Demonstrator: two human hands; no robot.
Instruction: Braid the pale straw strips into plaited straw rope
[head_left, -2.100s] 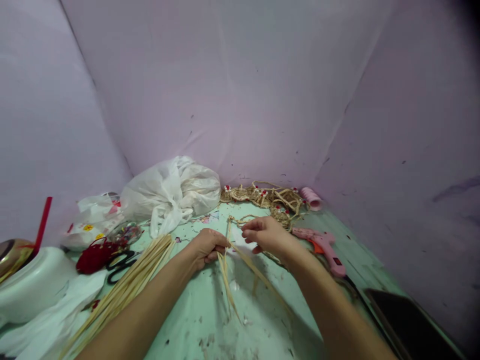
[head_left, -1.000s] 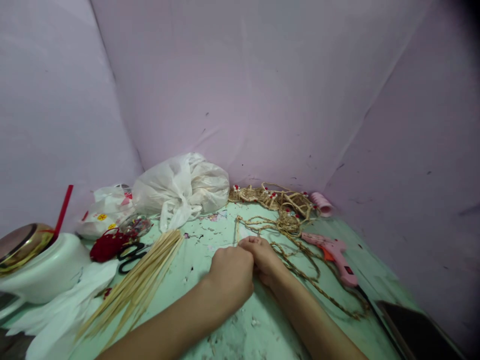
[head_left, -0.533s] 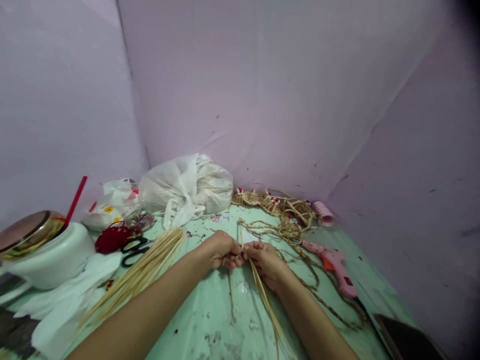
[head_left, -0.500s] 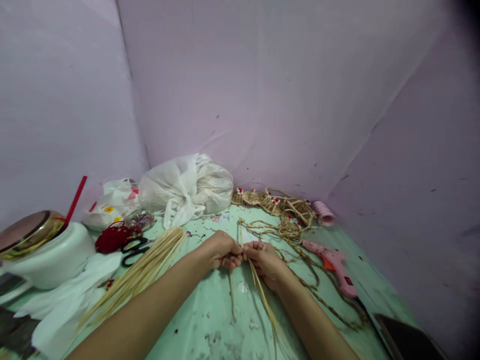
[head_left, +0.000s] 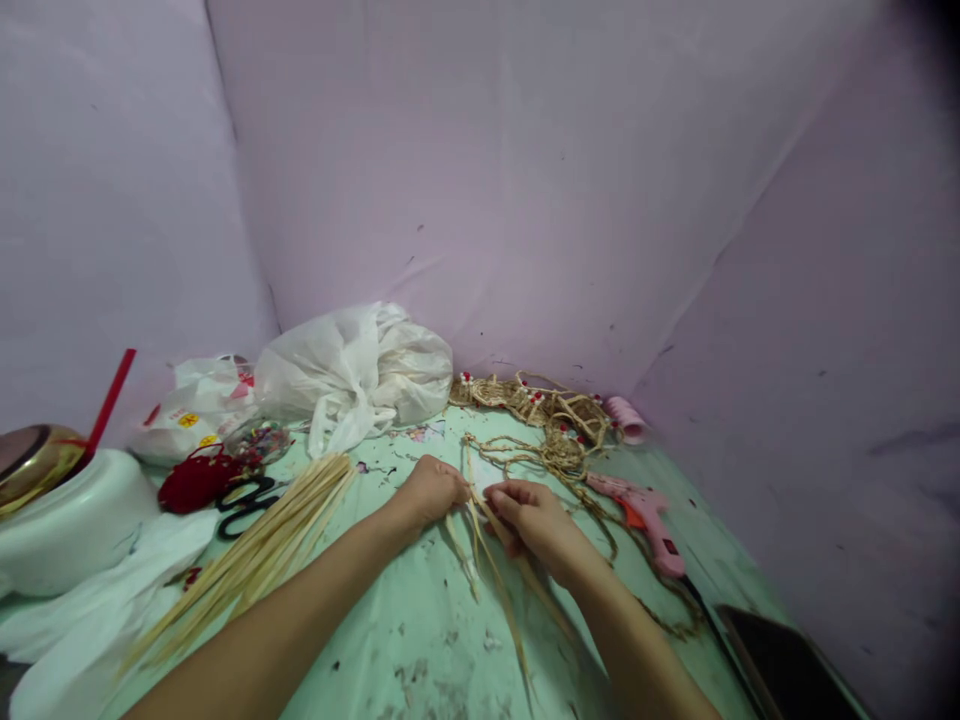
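Pale dried-fibre strands fan down over the table from between my two hands. My left hand pinches them near their upper part, with a thin piece rising beyond the fingertips. Just to its right, my right hand has thumb and finger closed on one or more strands; the exact number is hard to make out. A braided fibre cord lies behind the hands and runs off to the right. Left of my left forearm rests a loose bundle of straw-coloured strands.
A pink glue gun lies at right, near a dark flat device. Beaded woven pieces and a pink thread spool line the wall. Leftward are a white plastic bag, black-handled scissors, red yarn and a white pot.
My hands have moved slightly apart, and the strands between them have spread into separate ends. The view has shifted a little to the right.
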